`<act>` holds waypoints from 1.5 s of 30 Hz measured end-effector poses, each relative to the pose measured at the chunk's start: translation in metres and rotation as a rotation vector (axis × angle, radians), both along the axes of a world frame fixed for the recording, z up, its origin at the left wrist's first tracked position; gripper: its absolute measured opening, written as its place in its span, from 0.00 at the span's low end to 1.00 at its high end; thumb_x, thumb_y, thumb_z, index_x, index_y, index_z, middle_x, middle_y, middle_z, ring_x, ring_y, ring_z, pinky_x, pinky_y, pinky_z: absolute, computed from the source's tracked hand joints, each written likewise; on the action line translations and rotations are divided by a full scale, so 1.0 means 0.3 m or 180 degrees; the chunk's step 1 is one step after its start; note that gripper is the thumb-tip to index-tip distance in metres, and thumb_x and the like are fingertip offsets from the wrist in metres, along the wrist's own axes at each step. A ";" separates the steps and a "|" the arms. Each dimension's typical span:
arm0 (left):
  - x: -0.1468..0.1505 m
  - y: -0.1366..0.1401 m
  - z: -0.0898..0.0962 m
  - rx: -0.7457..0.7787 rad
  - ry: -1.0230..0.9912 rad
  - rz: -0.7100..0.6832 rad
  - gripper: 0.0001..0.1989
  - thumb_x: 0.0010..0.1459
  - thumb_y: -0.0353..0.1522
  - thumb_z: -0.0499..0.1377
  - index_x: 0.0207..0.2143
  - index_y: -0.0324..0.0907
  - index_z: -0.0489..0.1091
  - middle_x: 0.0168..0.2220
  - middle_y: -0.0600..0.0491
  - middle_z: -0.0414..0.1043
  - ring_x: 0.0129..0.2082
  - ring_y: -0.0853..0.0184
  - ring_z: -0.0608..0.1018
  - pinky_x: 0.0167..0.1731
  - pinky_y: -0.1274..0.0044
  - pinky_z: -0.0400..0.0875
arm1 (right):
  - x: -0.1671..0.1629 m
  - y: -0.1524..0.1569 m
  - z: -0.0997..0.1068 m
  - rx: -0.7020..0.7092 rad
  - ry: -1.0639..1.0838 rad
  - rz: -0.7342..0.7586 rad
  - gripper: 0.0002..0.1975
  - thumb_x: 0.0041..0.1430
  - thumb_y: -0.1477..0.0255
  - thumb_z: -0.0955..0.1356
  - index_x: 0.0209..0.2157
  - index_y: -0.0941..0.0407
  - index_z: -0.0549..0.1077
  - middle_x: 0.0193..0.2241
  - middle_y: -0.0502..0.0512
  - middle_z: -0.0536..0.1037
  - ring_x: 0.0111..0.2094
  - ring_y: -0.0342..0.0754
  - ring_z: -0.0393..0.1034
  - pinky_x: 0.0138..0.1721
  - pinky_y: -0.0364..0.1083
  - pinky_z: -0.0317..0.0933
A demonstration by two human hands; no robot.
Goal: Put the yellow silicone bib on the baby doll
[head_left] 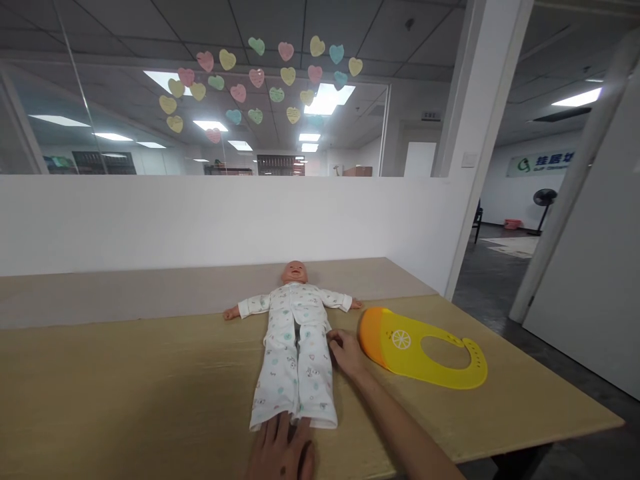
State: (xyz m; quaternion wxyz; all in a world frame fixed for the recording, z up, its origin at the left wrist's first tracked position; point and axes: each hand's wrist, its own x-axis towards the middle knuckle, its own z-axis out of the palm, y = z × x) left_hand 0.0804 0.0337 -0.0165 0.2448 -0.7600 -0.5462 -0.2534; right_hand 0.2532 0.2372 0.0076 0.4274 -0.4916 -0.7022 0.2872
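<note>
Surface [125,393]: wood-toned, below a white wall [200,217].
Room: heart notes [257,78] on glass above; doorway [463,283] at right.
Doll [295,307]: on its back on the surface, beside a yellow bib [407,350].
Left grip [281,453]: loosely spread, fingers touching the trouser [277,373] cuffs.
Right grip [347,352]: fingers curled at the trouser side; cannot tell whether pinching.

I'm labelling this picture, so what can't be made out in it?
All in the head view:
- Clothed doll: any feet, hidden by the trousers and left hand.
- Left wrist: cut off by the bottom edge.
- Right hand: whether it pinches cloth, too small to tell.
- Heart-shaped notes: any writing, too small.
- Wall sign: right end, hidden by the door frame.
</note>
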 end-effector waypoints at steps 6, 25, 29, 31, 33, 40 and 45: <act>0.007 -0.004 0.006 0.0059 -0.0171 0.0002 0.17 0.59 0.38 0.52 0.50 0.52 0.70 0.42 0.51 0.75 0.41 0.62 0.76 0.41 0.71 0.71 | 0.005 -0.006 0.009 -0.0048 0.0112 0.0009 0.13 0.47 0.77 0.61 0.32 0.59 0.74 0.38 0.58 0.78 0.42 0.50 0.71 0.48 0.49 0.63; 0.030 -0.013 0.019 -0.0081 0.0243 0.0238 0.18 0.57 0.38 0.55 0.51 0.52 0.69 0.45 0.49 0.74 0.45 0.58 0.74 0.43 0.66 0.70 | 0.003 0.011 -0.005 -0.0073 0.0284 -0.0004 0.11 0.47 0.77 0.61 0.31 0.57 0.74 0.36 0.56 0.78 0.40 0.49 0.72 0.47 0.49 0.64; 0.031 -0.009 0.016 -0.0063 0.0246 0.0194 0.18 0.57 0.38 0.55 0.51 0.50 0.70 0.44 0.48 0.74 0.44 0.57 0.74 0.42 0.66 0.70 | 0.004 0.010 -0.003 -0.0068 0.0263 -0.0041 0.11 0.47 0.76 0.61 0.30 0.58 0.74 0.36 0.56 0.78 0.41 0.49 0.72 0.47 0.49 0.65; 0.037 -0.008 0.018 -0.0067 0.0261 0.0165 0.18 0.58 0.38 0.55 0.51 0.50 0.70 0.44 0.48 0.74 0.44 0.57 0.75 0.42 0.65 0.70 | 0.006 0.010 0.000 -0.0080 0.0254 -0.0008 0.11 0.47 0.76 0.61 0.30 0.58 0.74 0.36 0.56 0.78 0.40 0.49 0.72 0.47 0.49 0.65; 0.045 -0.008 0.023 -0.0106 0.0258 0.0179 0.18 0.58 0.38 0.55 0.51 0.49 0.70 0.44 0.47 0.74 0.44 0.57 0.75 0.42 0.65 0.71 | 0.007 0.008 0.003 -0.0094 0.0274 0.0024 0.11 0.47 0.76 0.61 0.30 0.58 0.74 0.35 0.56 0.79 0.40 0.49 0.72 0.47 0.49 0.65; 0.066 -0.014 0.053 -0.0319 0.0116 0.0257 0.17 0.58 0.38 0.55 0.49 0.48 0.71 0.42 0.48 0.74 0.43 0.57 0.75 0.42 0.66 0.71 | 0.009 0.009 -0.003 -0.0092 0.0348 -0.0018 0.11 0.47 0.76 0.61 0.30 0.57 0.74 0.36 0.56 0.79 0.40 0.49 0.72 0.47 0.50 0.65; 0.065 -0.021 0.059 -0.0444 0.0131 0.0250 0.17 0.60 0.39 0.53 0.50 0.48 0.70 0.44 0.49 0.74 0.43 0.58 0.75 0.43 0.66 0.71 | 0.011 0.022 -0.017 -0.0104 0.0328 -0.0016 0.11 0.47 0.75 0.61 0.30 0.57 0.74 0.37 0.57 0.79 0.41 0.49 0.72 0.47 0.50 0.65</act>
